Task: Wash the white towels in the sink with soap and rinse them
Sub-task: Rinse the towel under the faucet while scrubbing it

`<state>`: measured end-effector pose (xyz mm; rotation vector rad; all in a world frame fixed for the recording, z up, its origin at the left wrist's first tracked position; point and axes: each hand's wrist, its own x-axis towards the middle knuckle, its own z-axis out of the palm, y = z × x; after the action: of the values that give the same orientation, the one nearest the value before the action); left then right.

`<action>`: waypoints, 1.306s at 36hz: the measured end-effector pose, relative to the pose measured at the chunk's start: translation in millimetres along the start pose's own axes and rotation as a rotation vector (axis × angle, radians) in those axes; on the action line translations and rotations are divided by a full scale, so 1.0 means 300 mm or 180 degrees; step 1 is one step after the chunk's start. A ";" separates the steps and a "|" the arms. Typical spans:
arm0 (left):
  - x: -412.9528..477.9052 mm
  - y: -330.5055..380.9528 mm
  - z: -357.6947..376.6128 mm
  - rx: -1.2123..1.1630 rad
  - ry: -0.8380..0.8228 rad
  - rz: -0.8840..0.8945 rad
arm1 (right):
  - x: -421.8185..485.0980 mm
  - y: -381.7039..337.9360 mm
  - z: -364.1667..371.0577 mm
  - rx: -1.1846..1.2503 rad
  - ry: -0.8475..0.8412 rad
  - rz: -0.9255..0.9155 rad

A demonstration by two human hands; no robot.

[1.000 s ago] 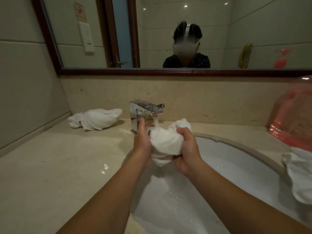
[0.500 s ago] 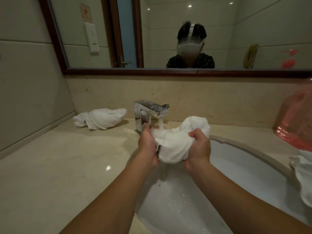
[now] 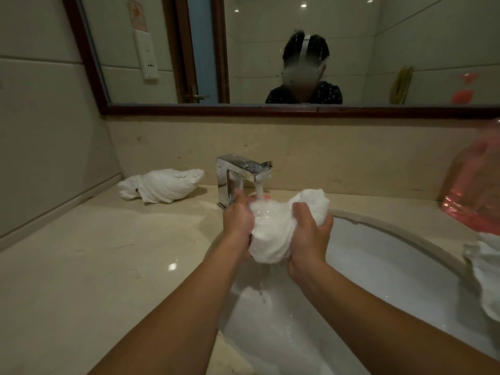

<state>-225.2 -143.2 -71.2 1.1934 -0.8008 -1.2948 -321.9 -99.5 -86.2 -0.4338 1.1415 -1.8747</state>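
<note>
- A bunched white towel (image 3: 273, 234) is held over the sink (image 3: 392, 266), under water running from the faucet (image 3: 243, 171).
- It is clasped by the left hand (image 3: 238, 220) and right hand (image 3: 311, 234), each grip curled round it.
- A second towel (image 3: 162, 185) is seen lying on the table (image 3: 94, 266), and a third (image 3: 484, 272) at the sink's right rim.

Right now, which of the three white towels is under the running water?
The towel in both hands, held over the sink below the tap. The towel by the left wall and the towel at the right edge lie away from the stream.
</note>
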 end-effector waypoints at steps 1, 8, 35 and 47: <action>0.002 0.004 -0.005 0.0081 0.0071 0.0030 | -0.006 0.006 0.007 -0.0038 -0.0075 0.0062; -0.021 0.006 0.003 -0.0261 -0.0087 -0.0296 | 0.016 -0.035 0.002 -0.0160 0.0099 0.0166; -0.054 -0.004 0.029 -0.0031 -0.0004 -0.0183 | 0.049 -0.051 -0.001 0.0174 0.0105 0.0020; -0.140 -0.036 0.064 0.1671 -0.0961 0.0964 | 0.059 -0.074 -0.004 0.0047 -0.0240 0.0080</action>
<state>-253.0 -104.9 -69.5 1.2267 -1.5498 -1.0523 -343.7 -108.9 -70.5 -0.4755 1.0777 -1.8287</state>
